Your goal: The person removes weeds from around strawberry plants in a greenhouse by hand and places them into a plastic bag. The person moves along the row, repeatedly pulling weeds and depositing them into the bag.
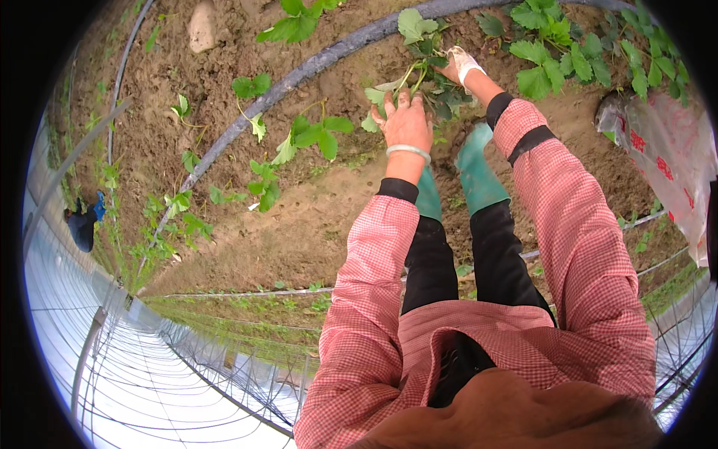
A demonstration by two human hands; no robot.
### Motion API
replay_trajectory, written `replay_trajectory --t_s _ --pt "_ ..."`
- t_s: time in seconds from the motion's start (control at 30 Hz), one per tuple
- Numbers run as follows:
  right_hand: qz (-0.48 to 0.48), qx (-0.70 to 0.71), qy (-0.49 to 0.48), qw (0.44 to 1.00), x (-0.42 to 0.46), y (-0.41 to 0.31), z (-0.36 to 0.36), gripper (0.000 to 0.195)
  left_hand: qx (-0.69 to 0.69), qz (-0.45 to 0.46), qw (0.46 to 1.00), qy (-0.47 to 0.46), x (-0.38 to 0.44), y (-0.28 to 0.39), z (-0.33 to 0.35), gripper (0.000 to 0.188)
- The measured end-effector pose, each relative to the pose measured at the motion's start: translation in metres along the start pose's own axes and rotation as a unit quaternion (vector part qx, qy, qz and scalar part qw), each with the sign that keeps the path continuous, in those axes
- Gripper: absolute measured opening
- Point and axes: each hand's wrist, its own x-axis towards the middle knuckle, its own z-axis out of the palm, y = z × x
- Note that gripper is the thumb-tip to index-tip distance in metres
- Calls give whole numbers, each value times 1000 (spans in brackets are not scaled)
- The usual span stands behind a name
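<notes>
My left hand (405, 124) has soil on its fingers and a pale bangle at the wrist. Its slightly spread fingertips touch the stems of a leafy bunch of strawberry plants (419, 76); whether they grip them is hidden. From the other side, my right hand (459, 66), partly covered by a white glove or wrap, holds the same bunch among its leaves. The fingers' undersides and the plants' roots cannot be seen. Just beyond the bunch runs a dark irrigation hose (331, 55) across the brown soil bed (331, 84).
Rooted strawberry plants (322, 134) stand left of my hands, with denser ones (552, 62) at upper right. My green boots (483, 168) are on the soil. A printed plastic bag (662, 163) lies right, a stone (202, 27) upper left. Another person (82, 224) is far left.
</notes>
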Motion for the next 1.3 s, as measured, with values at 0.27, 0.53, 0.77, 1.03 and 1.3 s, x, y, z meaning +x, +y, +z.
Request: replay_trajectory --t_s 0.27,0.53,0.77,1.03,1.3 --pt "-56 -274 14 960 36 57 29 29 -23 -13 1000 0 3 1 1 34" --pt "39 177 136 974 -15 26 27 69 0 -24 1000 -7 4 6 3 35" --pt "81 267 253 927 -31 6 14 59 14 12 1000 9 10 13 -1 36" --pt "-10 -186 103 977 -19 7 21 46 -1 -1 1000 14 5 2 3 37" --pt "140 254 183 939 -18 -13 12 45 0 -11 1000 16 0 -12 -8 37"
